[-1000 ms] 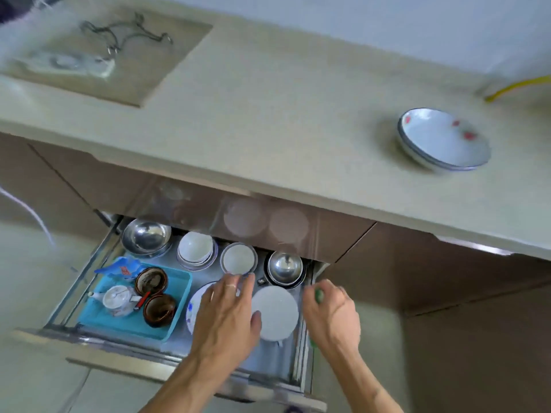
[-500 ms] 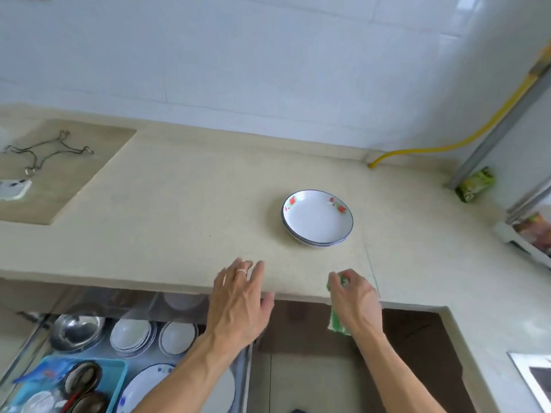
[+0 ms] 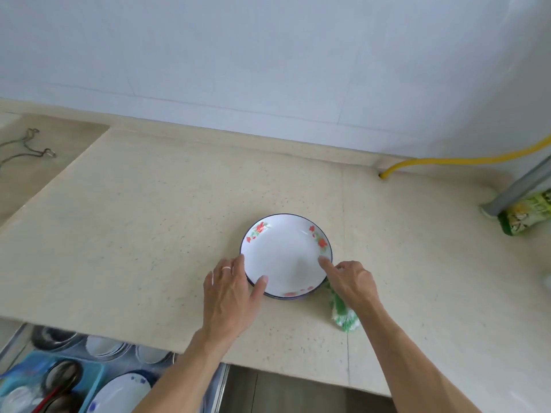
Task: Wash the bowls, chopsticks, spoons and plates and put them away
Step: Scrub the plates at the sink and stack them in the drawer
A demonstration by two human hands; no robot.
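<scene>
Half a second ago our hands were at the front edge of the counter (image 3: 149, 234), well short of the plate (image 3: 284, 257); now both have reached it. The view has also moved in, so the plate sits closer to the middle and looks larger, while the open drawer (image 3: 89, 380) has slipped to the lower left corner, in front of and below the plate. The plate itself has not shifted on the counter: it rests flat, and a second dark rim under its near edge suggests it lies on another one. Our left hand (image 3: 231, 293) comes up from the drawer side with the forearm angled toward the plate; its fingers are straight and slightly spread, the thumb lying over the plate's near left rim and the fingertips touching the left rim, a ring on one finger. Our right hand (image 3: 351, 283) is at the plate's near right side, index finger stretched out onto the right rim, the other fingers curled around a green and white cloth (image 3: 343, 314) that trails toward us from under the palm, as it did before. Beyond the plate, to its right, a yellow hose (image 3: 447, 160) runs along the wall, and a green packet (image 3: 527, 217) leans by a grey pipe.
</scene>
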